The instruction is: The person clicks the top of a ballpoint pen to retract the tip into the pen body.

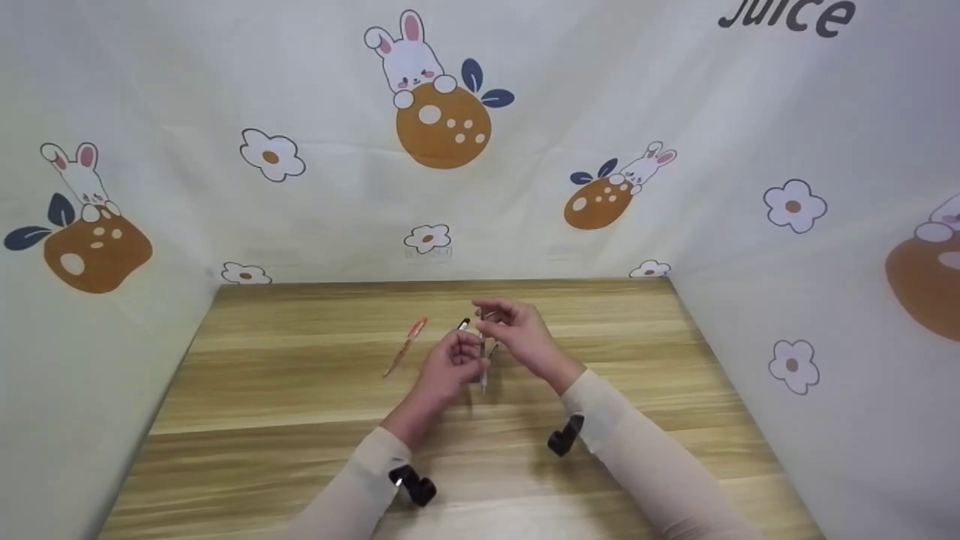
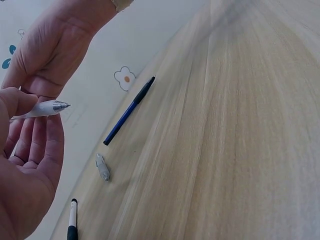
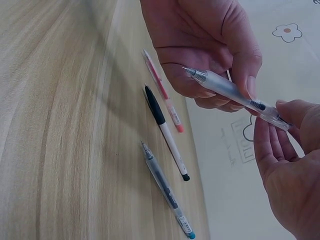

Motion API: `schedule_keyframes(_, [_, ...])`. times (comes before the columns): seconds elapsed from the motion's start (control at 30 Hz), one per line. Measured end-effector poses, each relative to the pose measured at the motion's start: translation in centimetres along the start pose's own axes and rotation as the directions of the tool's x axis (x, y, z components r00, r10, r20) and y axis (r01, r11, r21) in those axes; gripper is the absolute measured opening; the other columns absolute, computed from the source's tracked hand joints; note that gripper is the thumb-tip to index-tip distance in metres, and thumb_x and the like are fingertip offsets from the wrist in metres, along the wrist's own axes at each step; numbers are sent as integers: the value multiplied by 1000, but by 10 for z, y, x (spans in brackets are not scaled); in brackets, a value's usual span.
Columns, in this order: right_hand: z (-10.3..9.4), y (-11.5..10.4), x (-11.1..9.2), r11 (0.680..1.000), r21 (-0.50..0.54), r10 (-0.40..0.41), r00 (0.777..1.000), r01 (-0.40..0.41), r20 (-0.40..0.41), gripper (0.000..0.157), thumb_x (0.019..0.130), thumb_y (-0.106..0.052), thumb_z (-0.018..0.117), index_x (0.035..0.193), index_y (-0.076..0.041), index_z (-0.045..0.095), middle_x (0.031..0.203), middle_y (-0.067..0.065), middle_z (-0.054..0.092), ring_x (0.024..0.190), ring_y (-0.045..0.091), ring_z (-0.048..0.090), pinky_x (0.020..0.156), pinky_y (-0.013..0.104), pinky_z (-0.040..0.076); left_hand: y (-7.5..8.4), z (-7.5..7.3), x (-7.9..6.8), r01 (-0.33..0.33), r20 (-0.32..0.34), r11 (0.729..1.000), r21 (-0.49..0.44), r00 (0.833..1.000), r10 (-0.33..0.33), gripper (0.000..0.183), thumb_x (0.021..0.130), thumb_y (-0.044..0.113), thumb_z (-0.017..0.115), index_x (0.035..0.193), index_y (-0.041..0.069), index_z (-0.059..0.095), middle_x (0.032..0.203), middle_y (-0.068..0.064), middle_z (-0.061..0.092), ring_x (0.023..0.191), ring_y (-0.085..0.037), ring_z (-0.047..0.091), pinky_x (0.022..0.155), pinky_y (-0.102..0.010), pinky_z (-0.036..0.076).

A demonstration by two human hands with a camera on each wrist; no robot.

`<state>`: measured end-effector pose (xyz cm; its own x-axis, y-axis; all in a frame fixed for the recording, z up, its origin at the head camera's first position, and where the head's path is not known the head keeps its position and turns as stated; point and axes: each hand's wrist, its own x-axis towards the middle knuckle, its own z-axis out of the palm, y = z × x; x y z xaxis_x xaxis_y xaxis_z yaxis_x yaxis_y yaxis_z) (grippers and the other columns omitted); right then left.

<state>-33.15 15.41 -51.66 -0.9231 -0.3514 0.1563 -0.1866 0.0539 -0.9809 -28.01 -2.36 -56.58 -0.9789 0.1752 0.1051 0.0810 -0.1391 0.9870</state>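
Note:
A clear-and-white retractable pen [image 3: 225,88] is held up above the table, its metal tip pointing toward me. My left hand [image 1: 454,360] pinches its barrel between thumb and fingers. At the clip end, the thumb and fingers of my right hand [image 1: 521,330] grip the same pen. In the right wrist view, a red pen [image 3: 162,87], a white pen with black grip [image 3: 167,142] and a clear pen with teal end [image 3: 165,185] lie below the hands. The left wrist view shows a blue pen [image 2: 122,120] with a black end on the table.
The wood-grain table [image 1: 285,450] meets a pale printed cloth [image 1: 330,210] at its back and sides. On each wrist sits a small black camera [image 1: 412,485]. The orange-red pen lies left of the hands in the head view.

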Motion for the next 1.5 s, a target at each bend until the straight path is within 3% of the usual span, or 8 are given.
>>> schedule_keyframes(0.43, [-1, -2, 0, 1000, -21, -5, 1000, 5, -16, 37, 100, 4, 77, 136, 4, 73, 117, 12, 76, 104, 18, 72, 91, 32, 64, -1, 2, 1, -13, -9, 999, -35, 1000, 13, 32, 89, -12, 74, 118, -7, 62, 98, -8, 65, 85, -15, 64, 74, -28, 64])
schedule_keyframes(0.73, [-3, 1, -1, 999, -26, -28, 1000, 27, -14, 33, 99, 3, 78, 132, 2, 76, 114, 9, 78, 102, 19, 73, 90, 34, 65, -2, 5, 0, -46, -16, 999, 1, 999, 46, 31, 88, -13, 75, 116, -7, 62, 97, -8, 65, 84, -14, 63, 74, -23, 59])
schedule_keyframes(1.03, [-3, 4, -1, 999, 3, -35, 999, 35, -15, 41, 100, 8, 74, 141, 4, 70, 115, 10, 75, 112, 31, 70, 93, 32, 63, -5, 6, 2, -26, -28, 1000, 6, 999, 26, 30, 88, -12, 74, 115, -7, 62, 98, -11, 66, 83, -14, 64, 73, -24, 61])
schedule_keyframes(1.3, [-2, 1, -2, 1000, 15, -12, 1000, 13, -10, 43, 101, 6, 75, 143, 0, 70, 117, 10, 74, 106, 20, 71, 93, 32, 63, -3, 4, 1, -22, -20, 1000, 18, 1000, 22, 31, 89, -11, 74, 117, -7, 62, 100, -12, 66, 85, -14, 64, 73, -25, 61])
schedule_keyframes(1.5, [-2, 2, 0, 1000, 13, -10, 1000, 10, -25, 44, 100, 7, 75, 143, 4, 68, 116, 10, 74, 106, 20, 71, 93, 32, 63, -2, 3, 1, -31, -20, 999, 14, 999, 32, 32, 88, -13, 73, 118, -8, 62, 99, -11, 67, 85, -14, 63, 74, -24, 60])
